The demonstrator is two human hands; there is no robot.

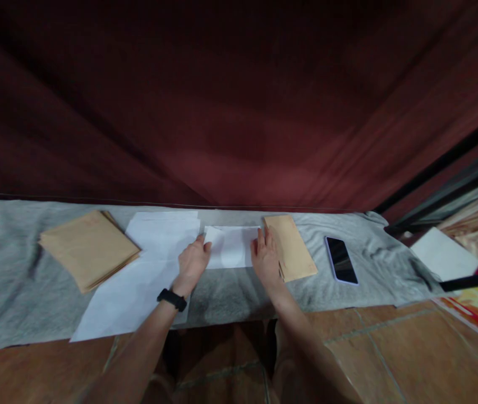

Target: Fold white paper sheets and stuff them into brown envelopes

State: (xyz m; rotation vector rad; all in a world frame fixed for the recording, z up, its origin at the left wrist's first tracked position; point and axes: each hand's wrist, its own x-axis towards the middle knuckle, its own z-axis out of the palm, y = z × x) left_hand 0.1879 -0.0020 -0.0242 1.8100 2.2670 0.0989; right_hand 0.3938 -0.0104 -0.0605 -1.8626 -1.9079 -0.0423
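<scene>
A white sheet of paper (234,242), folded into a narrow strip, lies crosswise in front of me between my two hands. My left hand (194,259) grips its left end, the thumb on top and the fingers closed around the edge. At the right end, my right hand (265,257) rests with fingers stretched out and lying over the paper's edge. Right beside that hand are brown envelopes (293,247). To the left of my left hand, larger white sheets of paper (138,286) are spread out, partly under my left wrist.
A stack of brown envelopes (90,247) sits at the left. A phone (341,260) lies on the right of the grey cloth (3,269). Behind hangs a dark red curtain (239,112). A black frame (445,163) and a white item (445,253) stand far right.
</scene>
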